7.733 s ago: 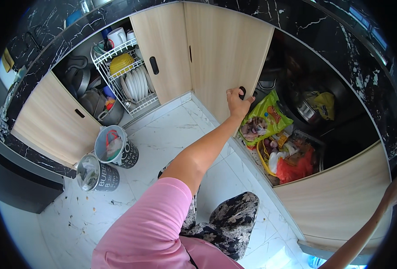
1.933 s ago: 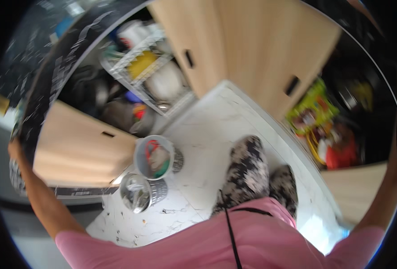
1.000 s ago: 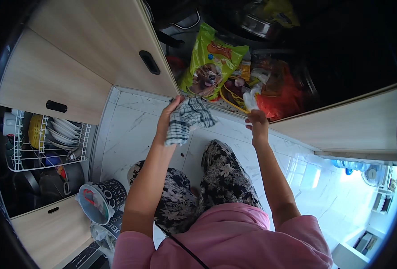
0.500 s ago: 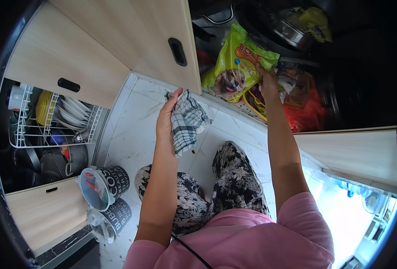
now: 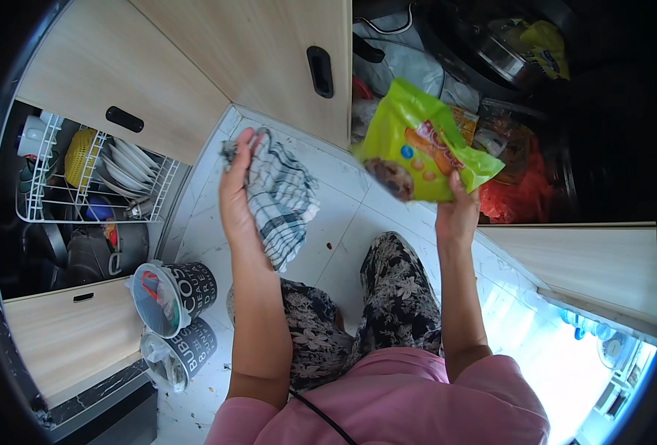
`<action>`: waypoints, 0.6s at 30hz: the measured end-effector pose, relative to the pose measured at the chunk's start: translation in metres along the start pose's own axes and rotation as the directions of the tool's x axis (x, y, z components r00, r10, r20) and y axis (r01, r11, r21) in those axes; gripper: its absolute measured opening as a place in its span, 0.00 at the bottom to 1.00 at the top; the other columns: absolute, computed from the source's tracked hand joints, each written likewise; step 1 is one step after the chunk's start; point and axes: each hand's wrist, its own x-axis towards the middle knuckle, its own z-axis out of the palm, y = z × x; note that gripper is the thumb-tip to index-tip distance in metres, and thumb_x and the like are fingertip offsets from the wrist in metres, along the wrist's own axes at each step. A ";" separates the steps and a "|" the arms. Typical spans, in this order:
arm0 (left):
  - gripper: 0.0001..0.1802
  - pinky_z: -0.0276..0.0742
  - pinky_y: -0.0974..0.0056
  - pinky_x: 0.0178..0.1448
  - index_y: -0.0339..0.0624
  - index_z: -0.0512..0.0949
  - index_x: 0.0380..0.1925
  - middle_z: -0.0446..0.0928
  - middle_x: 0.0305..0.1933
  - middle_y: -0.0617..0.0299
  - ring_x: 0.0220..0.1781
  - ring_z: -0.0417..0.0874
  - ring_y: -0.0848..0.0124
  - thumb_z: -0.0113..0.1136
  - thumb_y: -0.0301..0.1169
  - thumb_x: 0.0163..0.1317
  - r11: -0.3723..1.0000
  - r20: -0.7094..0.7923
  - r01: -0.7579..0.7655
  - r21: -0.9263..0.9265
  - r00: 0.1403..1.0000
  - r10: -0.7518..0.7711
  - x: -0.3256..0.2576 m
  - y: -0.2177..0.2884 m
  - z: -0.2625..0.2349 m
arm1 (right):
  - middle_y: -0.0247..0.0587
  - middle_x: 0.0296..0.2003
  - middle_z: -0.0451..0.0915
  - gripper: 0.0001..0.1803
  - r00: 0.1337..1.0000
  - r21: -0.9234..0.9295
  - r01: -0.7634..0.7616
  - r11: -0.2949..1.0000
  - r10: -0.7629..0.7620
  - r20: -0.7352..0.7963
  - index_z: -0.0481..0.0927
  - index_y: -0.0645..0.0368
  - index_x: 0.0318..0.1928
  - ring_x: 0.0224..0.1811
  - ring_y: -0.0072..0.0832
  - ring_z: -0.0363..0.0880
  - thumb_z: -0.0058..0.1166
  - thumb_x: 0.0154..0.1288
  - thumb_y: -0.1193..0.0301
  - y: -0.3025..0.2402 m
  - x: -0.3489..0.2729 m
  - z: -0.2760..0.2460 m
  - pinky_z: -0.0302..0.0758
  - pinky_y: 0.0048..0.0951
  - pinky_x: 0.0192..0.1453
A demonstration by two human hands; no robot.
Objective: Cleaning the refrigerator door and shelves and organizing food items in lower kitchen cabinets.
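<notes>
Your left hand (image 5: 238, 194) is closed on a checked cloth (image 5: 280, 194), which hangs from your palm above the white floor (image 5: 336, 222). Your right hand (image 5: 458, 215) grips the lower edge of a green snack bag (image 5: 421, 144), raised clear of the open cupboard (image 5: 536, 111) (its shelf is not visible beneath the bag). By my judgement, the bag is lifted out, but the cloth has not yet touched any surface. A red bag (image 5: 521, 193), a steel pot (image 5: 503, 55) and other packets remain inside. To your left stand a dish rack (image 5: 98, 182) and two dark tins (image 5: 173, 319).
</notes>
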 end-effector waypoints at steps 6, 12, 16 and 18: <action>0.19 0.73 0.66 0.55 0.35 0.75 0.52 0.79 0.45 0.56 0.47 0.79 0.69 0.59 0.34 0.63 0.977 -0.047 -0.167 0.129 0.984 0.175 -0.002 0.002 -0.007 | 0.35 0.49 0.78 0.19 0.961 0.027 -0.254 0.967 0.249 0.122 0.73 0.56 0.54 0.50 0.27 0.77 0.54 0.62 0.79 0.070 -0.044 0.032 0.76 0.33 0.54; 0.20 0.74 0.65 0.54 0.35 0.74 0.53 0.79 0.44 0.56 0.46 0.79 0.70 0.58 0.34 0.64 0.991 -0.020 -0.093 0.100 0.995 0.096 0.007 -0.003 -0.018 | 0.34 0.38 0.81 0.15 0.937 0.043 -0.250 0.967 0.230 0.263 0.76 0.58 0.46 0.37 0.23 0.80 0.57 0.58 0.79 0.237 -0.033 0.087 0.78 0.28 0.43; 0.20 0.76 0.65 0.51 0.35 0.74 0.53 0.80 0.44 0.56 0.44 0.79 0.70 0.58 0.34 0.64 0.998 -0.064 -0.005 0.067 0.998 0.009 0.015 -0.013 -0.022 | 0.42 0.38 0.82 0.16 0.924 -0.401 -0.027 0.916 0.176 0.340 0.75 0.61 0.45 0.39 0.35 0.81 0.61 0.54 0.76 0.280 -0.006 0.090 0.77 0.33 0.45; 0.20 0.76 0.65 0.50 0.35 0.74 0.53 0.80 0.44 0.56 0.44 0.79 0.70 0.58 0.35 0.64 0.998 -0.104 0.024 0.058 0.994 -0.018 0.015 -0.012 -0.034 | 0.48 0.37 0.82 0.17 0.909 -0.832 0.114 0.542 0.282 0.308 0.76 0.63 0.43 0.41 0.44 0.82 0.64 0.52 0.74 0.266 -0.002 0.096 0.76 0.36 0.47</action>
